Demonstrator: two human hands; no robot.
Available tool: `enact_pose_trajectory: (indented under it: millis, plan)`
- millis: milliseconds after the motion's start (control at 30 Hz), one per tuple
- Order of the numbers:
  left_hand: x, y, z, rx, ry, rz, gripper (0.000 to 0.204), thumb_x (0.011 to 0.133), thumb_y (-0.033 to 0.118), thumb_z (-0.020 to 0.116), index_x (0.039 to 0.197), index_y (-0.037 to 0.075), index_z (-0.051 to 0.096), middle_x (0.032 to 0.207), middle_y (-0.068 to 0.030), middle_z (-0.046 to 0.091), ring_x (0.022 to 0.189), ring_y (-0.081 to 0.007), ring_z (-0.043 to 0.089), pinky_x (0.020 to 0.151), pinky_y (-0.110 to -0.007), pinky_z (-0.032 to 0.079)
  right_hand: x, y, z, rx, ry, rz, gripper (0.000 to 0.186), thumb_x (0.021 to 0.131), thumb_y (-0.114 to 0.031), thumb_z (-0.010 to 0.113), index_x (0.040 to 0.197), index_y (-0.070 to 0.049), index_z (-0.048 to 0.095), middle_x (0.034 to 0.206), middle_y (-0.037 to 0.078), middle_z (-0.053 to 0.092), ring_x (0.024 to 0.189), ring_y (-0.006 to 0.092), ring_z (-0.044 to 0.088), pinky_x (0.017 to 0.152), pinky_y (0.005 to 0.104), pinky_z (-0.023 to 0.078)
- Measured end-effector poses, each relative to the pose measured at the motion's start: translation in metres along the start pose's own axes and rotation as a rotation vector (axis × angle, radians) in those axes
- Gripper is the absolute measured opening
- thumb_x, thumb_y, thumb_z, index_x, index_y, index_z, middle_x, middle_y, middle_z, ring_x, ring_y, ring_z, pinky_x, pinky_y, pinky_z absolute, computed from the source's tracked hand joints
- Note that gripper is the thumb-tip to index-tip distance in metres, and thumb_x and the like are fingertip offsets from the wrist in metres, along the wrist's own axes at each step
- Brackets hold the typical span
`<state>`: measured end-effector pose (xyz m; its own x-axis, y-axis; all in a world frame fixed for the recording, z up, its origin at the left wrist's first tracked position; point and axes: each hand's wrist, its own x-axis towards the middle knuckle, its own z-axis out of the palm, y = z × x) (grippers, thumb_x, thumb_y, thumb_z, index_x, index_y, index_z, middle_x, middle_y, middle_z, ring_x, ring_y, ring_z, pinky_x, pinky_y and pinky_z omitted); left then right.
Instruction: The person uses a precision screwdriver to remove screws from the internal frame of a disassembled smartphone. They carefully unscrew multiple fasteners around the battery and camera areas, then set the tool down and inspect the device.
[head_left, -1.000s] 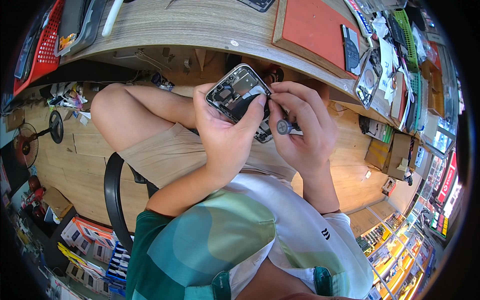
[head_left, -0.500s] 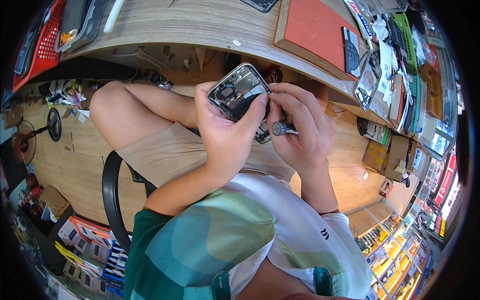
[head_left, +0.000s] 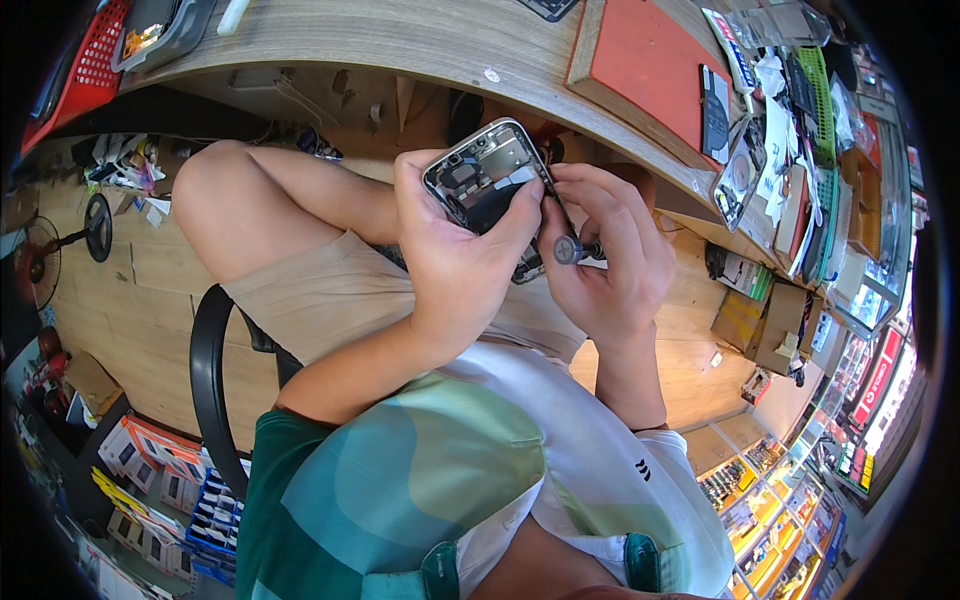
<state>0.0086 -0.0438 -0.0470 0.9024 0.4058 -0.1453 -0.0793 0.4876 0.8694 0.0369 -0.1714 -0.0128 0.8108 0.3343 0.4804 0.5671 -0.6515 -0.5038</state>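
An opened smartphone (head_left: 497, 160) with a silver frame and bare inner parts is held above my lap. My left hand (head_left: 455, 255) is wrapped round it from the left, its thumb pressing near a pale flex piece inside. My right hand (head_left: 620, 265) is closed at the phone's right edge, its fingertips touching or almost touching the frame. A small screwdriver (head_left: 567, 249) with a round grey cap marked by a cross is tucked in the right hand's fingers; its tip is hidden. What the right fingertips pinch cannot be made out.
Ahead is a wooden desk (head_left: 400, 50), with an orange-red board (head_left: 645, 75) bearing a dark phone part (head_left: 714, 115). Another opened phone (head_left: 740, 175) lies at the desk's right edge. A red basket (head_left: 95, 60) stands far left; a black chair armrest (head_left: 208, 370) is beside me.
Both hands and the phone have shifted slightly to the right in view, and the phone's tilt differs a little. The grips look the same.
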Motion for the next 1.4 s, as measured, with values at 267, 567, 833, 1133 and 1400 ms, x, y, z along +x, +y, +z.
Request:
enact_pose_trajectory:
  millis: [267,567,833,1133,1400]
  plan:
    - [-0.001,-0.001,-0.003,-0.01,-0.008,-0.014,0.047,0.091,-0.009,0.074,0.122,0.001,0.041,0.109,-0.0106,0.067,0.096,-0.0111,0.069,0.082,-0.026,0.058,-0.001,0.003,0.002,-0.062,0.015,0.001,0.023,0.078,0.003,0.081,0.1,-0.001,0.073,0.1,0.012,0.077,0.078,0.0263,0.076,0.066,0.0328,0.06]
    - [-0.001,0.004,-0.007,-0.195,0.001,-0.183,0.041,0.094,-0.009,0.069,0.125,0.001,0.044,0.113,-0.0103,0.067,0.101,-0.0112,0.068,0.087,-0.028,0.059,0.004,0.001,-0.009,0.058,-0.017,0.167,0.022,0.082,0.003,0.081,0.103,0.0,0.074,0.098,0.013,0.079,0.079,0.0199,0.076,0.066,0.0284,0.059]
    - [0.0,0.015,-0.004,-0.324,0.011,-0.229,0.051,0.095,-0.012,0.065,0.141,0.001,0.046,0.12,-0.0097,0.067,0.103,-0.0148,0.07,0.091,-0.029,0.059,0.011,0.006,-0.039,0.258,-0.217,0.4,0.022,0.084,0.0,0.082,0.104,0.003,0.077,0.093,0.012,0.079,0.078,0.0142,0.072,0.07,0.0275,0.056]
    - [0.005,0.058,-0.025,-0.2,-0.315,-0.433,0.058,0.092,-0.008,0.068,0.147,-0.003,0.05,0.127,-0.0172,0.072,0.114,-0.0185,0.071,0.101,-0.035,0.057,0.029,0.025,-0.068,0.456,-0.428,0.397,0.017,0.085,-0.005,0.083,0.1,0.003,0.078,0.089,0.011,0.077,0.077,0.0172,0.071,0.071,0.0303,0.054]
    - [0.017,0.069,-0.034,-0.008,-0.434,-0.539,0.043,0.084,0.0,0.074,0.125,-0.001,0.061,0.108,-0.0079,0.073,0.099,-0.0122,0.069,0.09,-0.027,0.054,0.039,0.026,-0.07,0.463,-0.557,0.23,0.018,0.084,-0.003,0.083,0.1,0.002,0.078,0.086,0.012,0.077,0.072,0.0197,0.071,0.068,0.0315,0.056]
